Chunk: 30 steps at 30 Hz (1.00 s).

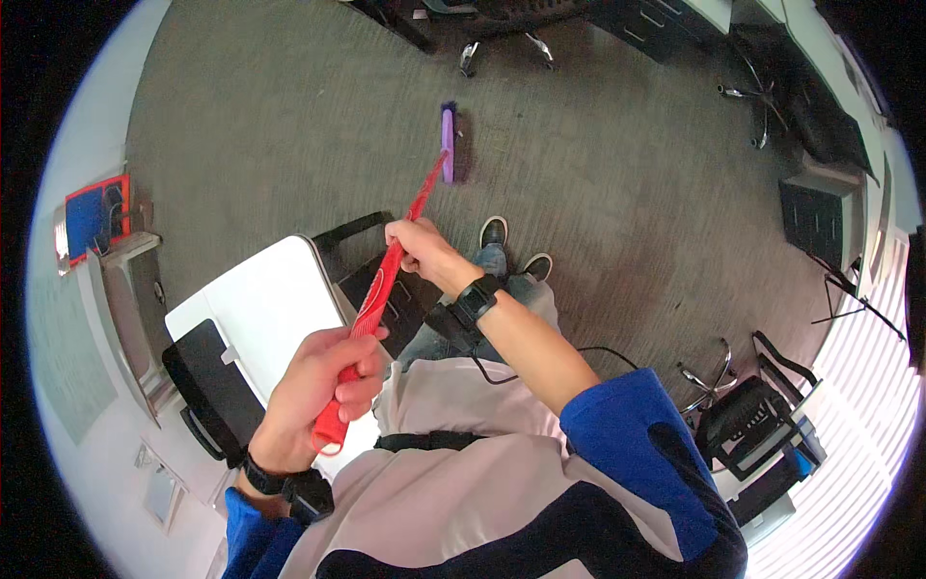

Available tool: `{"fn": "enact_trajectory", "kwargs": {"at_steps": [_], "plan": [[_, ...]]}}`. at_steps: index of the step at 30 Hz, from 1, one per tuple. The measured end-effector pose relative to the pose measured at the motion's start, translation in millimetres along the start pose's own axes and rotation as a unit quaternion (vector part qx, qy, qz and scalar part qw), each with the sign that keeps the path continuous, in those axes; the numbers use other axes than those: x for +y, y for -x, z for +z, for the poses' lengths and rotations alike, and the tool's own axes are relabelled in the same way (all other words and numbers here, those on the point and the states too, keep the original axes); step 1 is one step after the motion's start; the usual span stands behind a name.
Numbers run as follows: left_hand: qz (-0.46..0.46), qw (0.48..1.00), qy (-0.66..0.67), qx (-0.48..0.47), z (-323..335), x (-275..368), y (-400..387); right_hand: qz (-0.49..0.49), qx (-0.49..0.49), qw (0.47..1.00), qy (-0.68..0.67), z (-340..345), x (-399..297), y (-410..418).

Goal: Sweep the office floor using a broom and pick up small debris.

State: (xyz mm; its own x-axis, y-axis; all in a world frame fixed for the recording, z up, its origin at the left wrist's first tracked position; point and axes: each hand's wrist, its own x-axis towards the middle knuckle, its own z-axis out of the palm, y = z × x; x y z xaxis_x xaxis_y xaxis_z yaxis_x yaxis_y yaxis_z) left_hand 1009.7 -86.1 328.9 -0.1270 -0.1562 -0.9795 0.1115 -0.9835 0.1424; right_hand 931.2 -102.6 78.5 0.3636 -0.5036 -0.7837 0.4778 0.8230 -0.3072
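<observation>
A broom with a red handle (381, 286) slants away from me, its purple head (448, 148) with dark bristles on the grey carpet (347, 130). Near the handle's top end, my left hand (329, 376) is closed around it. My right hand (427, 250) grips the handle further down, towards the head. Each wrist wears a black band with a device on it. Small pale specks lie on the carpet by the head.
To the left stands a white desk (260, 297) with a black item on it. Office chairs stand ahead (521, 14), at the right (817, 116) and at the lower right (745, 420). A dark drawer cabinet (810, 217) is at the right. My shoes (494, 231) are close behind the broom head.
</observation>
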Motion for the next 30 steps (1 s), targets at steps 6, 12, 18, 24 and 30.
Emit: {"fn": "enact_trajectory", "kwargs": {"at_steps": [6, 12, 18, 24, 30], "plan": [[-0.047, 0.997, 0.006, -0.063, -7, 5, 0, -0.019, 0.062, 0.998, -0.006, -30, -4, 24], [-0.19, 0.956, 0.063, -0.214, 20, -28, -109, -0.036, 0.191, 0.981, -0.03, -165, 29, 30], [-0.273, 0.919, 0.189, -0.214, 47, -45, -185, 0.018, 0.226, 0.967, -0.114, -244, 61, 14], [-0.078, 0.989, -0.02, -0.12, 0, -22, -118, 0.023, 0.155, 0.98, -0.119, -142, 66, -17], [-0.059, 0.998, -0.007, -0.025, -6, 0, -48, 0.025, 0.112, 0.99, -0.077, -45, 26, -17]]}}
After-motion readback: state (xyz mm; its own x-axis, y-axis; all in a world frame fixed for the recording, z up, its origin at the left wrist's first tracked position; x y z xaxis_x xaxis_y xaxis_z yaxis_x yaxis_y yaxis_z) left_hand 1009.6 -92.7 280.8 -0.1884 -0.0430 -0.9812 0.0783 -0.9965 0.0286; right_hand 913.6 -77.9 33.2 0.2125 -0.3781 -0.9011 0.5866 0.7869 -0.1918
